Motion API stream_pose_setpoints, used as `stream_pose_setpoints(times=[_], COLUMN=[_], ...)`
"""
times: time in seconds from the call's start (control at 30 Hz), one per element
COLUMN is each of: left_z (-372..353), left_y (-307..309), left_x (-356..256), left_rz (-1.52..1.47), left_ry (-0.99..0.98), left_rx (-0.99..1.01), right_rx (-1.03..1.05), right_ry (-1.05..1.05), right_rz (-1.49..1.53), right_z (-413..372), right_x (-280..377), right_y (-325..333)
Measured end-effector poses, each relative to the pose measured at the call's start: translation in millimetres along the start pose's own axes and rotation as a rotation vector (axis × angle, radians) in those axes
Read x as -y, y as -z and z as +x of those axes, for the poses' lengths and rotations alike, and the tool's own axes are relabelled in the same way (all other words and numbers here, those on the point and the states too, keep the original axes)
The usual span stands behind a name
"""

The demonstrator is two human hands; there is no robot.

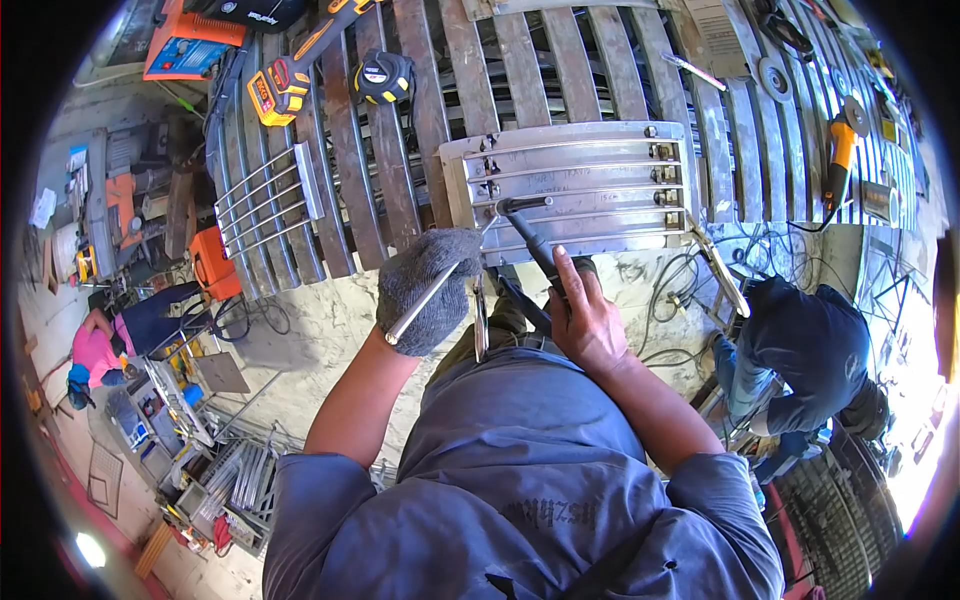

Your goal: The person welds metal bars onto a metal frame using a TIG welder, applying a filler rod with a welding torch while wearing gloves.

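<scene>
Torch point(540, 250), black and slim, slants forward-left over the silver barred metal frame point(590, 190) on our slatted table point(345, 150); our bare right hand point(592, 325) closes around it, our grey-gloved left hand point(430, 290) gripping a thin forward-right metal rod point(425, 302).

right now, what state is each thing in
Left hand, gloved, closed on rod
Right hand, bare, closed on torch
Torch, head over barred panel, lit or not unclear
Barred panel, lying flat
Tape measure, lying on slats
Grinder, set down, running or not unclear
</scene>
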State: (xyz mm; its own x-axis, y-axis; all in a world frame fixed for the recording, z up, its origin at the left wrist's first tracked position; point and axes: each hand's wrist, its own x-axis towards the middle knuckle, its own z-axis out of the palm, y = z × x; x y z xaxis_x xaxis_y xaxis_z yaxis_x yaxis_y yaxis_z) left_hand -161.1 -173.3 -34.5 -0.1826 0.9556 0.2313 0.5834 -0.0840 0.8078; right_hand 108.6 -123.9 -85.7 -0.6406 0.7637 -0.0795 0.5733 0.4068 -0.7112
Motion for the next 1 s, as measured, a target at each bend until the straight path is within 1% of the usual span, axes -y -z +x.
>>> stream_pose_setpoints(times=[0.1, 0.2, 0.4, 0.5, 0.77, 0.93, 1.0], left_z=[-6.7, -2.9, -4.3, 1.3, -3.0, -0.4, 5.9], left_y=[-1.4, -0.8, -2.0, -3.2, -3.3, -1.4, 3.4], left_x=[7.6, 5.7, 9.0, 0.7, 5.3, -2.3, -9.4], left_rz=[-0.087, -0.011, -0.004, 0.031, -0.033, 0.017, 0.103], left_ry=[0.054, -0.007, -0.032, -0.032, 0.04, 0.07, 0.023], left_rx=[0.006, 0.003, 0.002, -0.037, -0.021, 0.0, 0.023], right_rx=[0.0, -0.003, 0.009, -0.004, 0.008, 0.032, -0.059], right_ry=[-0.004, 0.001, -0.012, 0.004, 0.003, -0.011, -0.007], right_rz=[-0.003, -0.012, -0.041, -0.047, -0.07, -0.078, -0.033], right_z=[-1.0, -0.9, 0.2, 0.4, -0.3, 0.3, -4.2], right_x=[1.0, 1.5, 4.5, 4.2, 3.4, 7.3, 3.7], right_y=[-1.3, -2.9, -2.2, -2.6, -2.9, 0.8, -1.8])
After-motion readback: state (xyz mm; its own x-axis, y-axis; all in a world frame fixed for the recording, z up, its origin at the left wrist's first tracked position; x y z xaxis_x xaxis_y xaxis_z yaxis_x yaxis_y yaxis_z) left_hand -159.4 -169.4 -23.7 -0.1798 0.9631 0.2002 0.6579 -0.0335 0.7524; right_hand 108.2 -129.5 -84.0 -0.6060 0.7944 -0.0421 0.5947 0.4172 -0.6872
